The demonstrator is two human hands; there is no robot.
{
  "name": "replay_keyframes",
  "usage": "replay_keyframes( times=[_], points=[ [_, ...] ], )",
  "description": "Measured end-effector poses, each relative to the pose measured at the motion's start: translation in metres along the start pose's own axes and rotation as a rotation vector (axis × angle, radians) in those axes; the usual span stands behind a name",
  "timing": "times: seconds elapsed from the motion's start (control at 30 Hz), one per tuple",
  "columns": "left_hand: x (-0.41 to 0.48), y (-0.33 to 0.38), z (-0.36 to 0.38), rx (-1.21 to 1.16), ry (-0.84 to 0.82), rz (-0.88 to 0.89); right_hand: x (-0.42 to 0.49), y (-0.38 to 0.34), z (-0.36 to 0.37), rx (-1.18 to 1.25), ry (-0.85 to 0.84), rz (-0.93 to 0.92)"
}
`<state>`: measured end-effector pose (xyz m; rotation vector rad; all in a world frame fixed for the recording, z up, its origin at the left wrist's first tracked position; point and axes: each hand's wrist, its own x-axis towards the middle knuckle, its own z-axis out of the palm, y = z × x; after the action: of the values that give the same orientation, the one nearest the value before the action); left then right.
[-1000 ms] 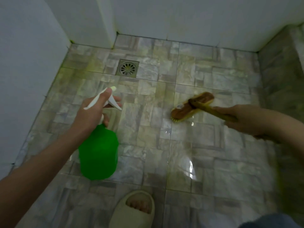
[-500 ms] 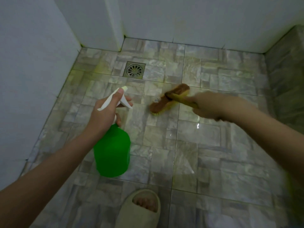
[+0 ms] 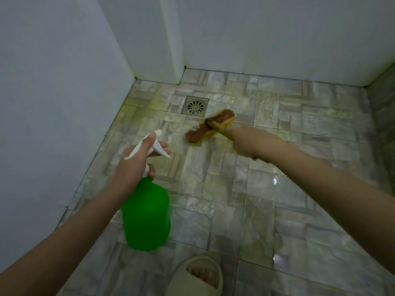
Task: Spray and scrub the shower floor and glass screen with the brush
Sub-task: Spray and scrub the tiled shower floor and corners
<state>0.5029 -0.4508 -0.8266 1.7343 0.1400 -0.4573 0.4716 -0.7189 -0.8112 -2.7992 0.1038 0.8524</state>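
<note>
The right hand (image 3: 245,144) is clamped round the yellow handle (image 3: 220,130) of the brush (image 3: 210,127). The hand is blurred, so how each finger lies is hard to read. The brush head sits bristles-down on the shower floor (image 3: 299,210), just on the near side of the drain (image 3: 195,105) and close to its near-right corner. The head's long axis runs on a slant, with its far end beside the drain and its near end angled back and to the left. The handle leaves the middle of the head crosswise and runs back to the right hand. The brush therefore lies ahead and to the left of that hand, between it and the drain.

The left hand (image 3: 136,165) grips the neck of the green spray bottle (image 3: 147,212), thumb along the white sprayer top and fingers curled round the trigger. The bottle is held above the floor, nearer the person than the drain and left of the brush, with its nozzle aimed toward the drain.

This looks like the floor-scrubbing step, with the right hand doing the work. Pushing along the handle's line would carry the head over the drain grate. No glass screen can be picked out here. A foot in a pale slipper (image 3: 198,274) stands well back from the drain.
</note>
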Motion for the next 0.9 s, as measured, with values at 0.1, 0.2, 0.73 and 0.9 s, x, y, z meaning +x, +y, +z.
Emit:
replay_keyframes(
  times=[0.1, 0.2, 0.73, 0.9],
  points=[
    [-0.009, 0.004, 0.008, 0.083, 0.017, 0.034, 0.038, -0.033, -0.024, -0.052, -0.001, 0.007],
    [-0.022, 0.015, 0.006, 0.131, 0.028, 0.050, 0.047, -0.057, -0.042, -0.230, -0.015, 0.032],
    [-0.056, 0.028, -0.070, 0.247, -0.107, 0.109, -0.039, -0.061, -0.002, -0.305, -0.228, 0.097],
    [-0.061, 0.004, -0.111, 0.139, -0.025, 0.120, -0.007, -0.105, -0.018, -0.036, -0.027, 0.191]
  ],
)
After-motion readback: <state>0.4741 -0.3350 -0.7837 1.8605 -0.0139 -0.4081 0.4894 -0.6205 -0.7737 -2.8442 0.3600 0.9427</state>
